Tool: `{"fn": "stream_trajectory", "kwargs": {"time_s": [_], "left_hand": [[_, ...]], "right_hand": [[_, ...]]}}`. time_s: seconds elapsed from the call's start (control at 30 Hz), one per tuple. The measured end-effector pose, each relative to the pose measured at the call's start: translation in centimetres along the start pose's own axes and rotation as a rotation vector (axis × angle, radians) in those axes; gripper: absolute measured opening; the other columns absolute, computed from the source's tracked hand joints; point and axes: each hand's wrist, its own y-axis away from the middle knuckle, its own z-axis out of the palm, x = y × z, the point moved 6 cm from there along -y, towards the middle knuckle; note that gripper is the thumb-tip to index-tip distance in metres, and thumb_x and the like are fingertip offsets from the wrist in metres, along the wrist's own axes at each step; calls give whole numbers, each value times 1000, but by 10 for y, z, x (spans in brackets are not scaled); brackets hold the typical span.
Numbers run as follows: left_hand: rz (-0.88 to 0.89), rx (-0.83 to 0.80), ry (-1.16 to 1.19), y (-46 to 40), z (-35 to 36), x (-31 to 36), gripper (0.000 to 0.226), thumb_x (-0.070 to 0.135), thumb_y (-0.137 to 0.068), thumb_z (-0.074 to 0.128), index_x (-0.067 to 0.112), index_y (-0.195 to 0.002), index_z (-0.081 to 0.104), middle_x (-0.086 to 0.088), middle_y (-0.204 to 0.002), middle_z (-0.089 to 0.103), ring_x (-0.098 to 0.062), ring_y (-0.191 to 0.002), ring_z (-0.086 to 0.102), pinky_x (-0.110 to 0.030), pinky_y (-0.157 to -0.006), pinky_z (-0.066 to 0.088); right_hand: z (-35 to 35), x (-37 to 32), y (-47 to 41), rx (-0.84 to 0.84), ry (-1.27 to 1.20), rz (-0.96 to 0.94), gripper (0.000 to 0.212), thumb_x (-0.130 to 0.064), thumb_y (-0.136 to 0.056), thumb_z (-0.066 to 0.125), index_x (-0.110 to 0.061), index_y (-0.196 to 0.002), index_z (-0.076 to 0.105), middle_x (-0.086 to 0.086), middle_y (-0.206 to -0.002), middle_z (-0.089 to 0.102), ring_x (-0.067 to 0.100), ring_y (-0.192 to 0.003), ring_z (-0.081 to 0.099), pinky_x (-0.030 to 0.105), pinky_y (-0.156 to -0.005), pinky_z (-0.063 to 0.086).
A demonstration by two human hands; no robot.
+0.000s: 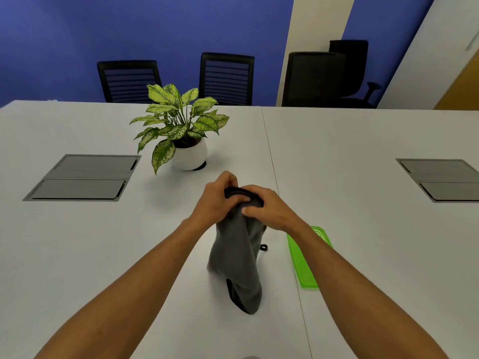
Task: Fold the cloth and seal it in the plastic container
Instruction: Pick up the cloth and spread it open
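A dark grey cloth (237, 257) hangs down from both my hands over the middle of the white table (103, 255). My left hand (215, 200) and my right hand (269, 208) are side by side, each closed on the cloth's bunched top edge. The cloth's lower end droops toward me, and I cannot tell whether it touches the table. A green plastic lid (305, 260) lies flat on the table just right of the cloth, partly under my right forearm. A small black loop (263, 247) shows beside the cloth. No container body is visible.
A potted plant (181, 128) in a white pot stands beyond my hands. Grey cable hatches sit in the table at the left (83, 177) and the right (443, 180). Black office chairs (225, 79) line the table's far side by a blue wall.
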Motion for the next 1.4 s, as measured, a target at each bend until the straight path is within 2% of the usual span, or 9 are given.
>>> {"fn": "stream_trajectory", "kwargs": {"time_s": [0.17, 0.27, 0.33, 0.5, 0.67, 0.8, 1.03, 1.2, 1.4], "left_hand": [[45, 65, 63, -15, -14, 25, 36, 25, -80, 72, 44, -84, 43, 11, -71, 59, -4, -64, 57, -13, -61, 45], [36, 102, 148, -17, -17, 35, 39, 32, -75, 79, 42, -88, 44, 8, -68, 63, -4, -61, 59, -13, -59, 45], [23, 67, 151, -19, -19, 37, 38, 34, -73, 81, 40, -88, 47, 8, -69, 65, -6, -64, 62, -14, -59, 48], [-104, -65, -31, -16, -31, 1, 22, 27, -76, 79, 22, -84, 60, 2, -81, 65, -17, -78, 62, -34, -68, 51], [-224, 36, -132, -3, -52, -39, 19, 26, -81, 75, 14, -95, 70, -6, -91, 69, -25, -86, 63, -43, -75, 54], [-241, 136, -134, -9, -78, -40, 17, 29, -79, 76, 19, -89, 67, -1, -80, 65, -22, -77, 60, -30, -59, 48], [-229, 313, 335, -31, -117, -19, 21, 22, -66, 87, 28, -73, 68, 12, -71, 68, -2, -65, 64, -19, -58, 54], [-168, 238, 505, -42, -132, -14, 43, 37, -57, 89, 21, -94, 72, 7, -89, 75, -10, -84, 71, -21, -72, 57], [-125, 178, 559, -45, -146, -12, 37, 42, -70, 80, 22, -100, 75, 4, -95, 76, -14, -89, 70, -23, -73, 57]], "right_hand": [[-19, -27, -1, 218, 3, -44, 33, -35, -98, 45, -18, -122, 61, 0, -115, 68, 12, -106, 61, 28, -96, 49], [-32, -38, -1, 405, 26, -104, 26, -27, -99, 47, -14, -110, 66, 1, -101, 70, 12, -92, 63, 22, -84, 51], [-46, -46, 1, 530, 9, -153, 20, -23, -98, 48, -14, -100, 66, -1, -91, 68, 9, -82, 61, 12, -74, 45], [-103, -56, 8, 760, -1, -197, 15, -22, -97, 49, -22, -91, 62, -10, -80, 61, -11, -74, 55, 2, -66, 38], [-153, -46, 21, 952, -9, -107, 17, -30, -99, 45, -25, -93, 59, -21, -80, 57, -14, -76, 55, 1, -65, 43], [-172, -35, 27, 978, 1, -64, 19, -34, -99, 44, -25, -94, 60, -18, -82, 58, -8, -76, 56, 4, -65, 42], [-190, -26, 31, 943, -19, -47, 14, -35, -99, 45, -30, -100, 58, -23, -88, 57, 2, -84, 58, 11, -71, 44], [-197, -22, 35, 925, -85, -26, 13, -36, -98, 46, -33, -102, 58, -23, -92, 58, 5, -88, 59, 13, -72, 46], [-204, -18, 42, 883, -139, -35, 22, -34, -96, 49, -22, -111, 61, -8, -101, 63, 10, -93, 61, 21, -80, 51]]}}
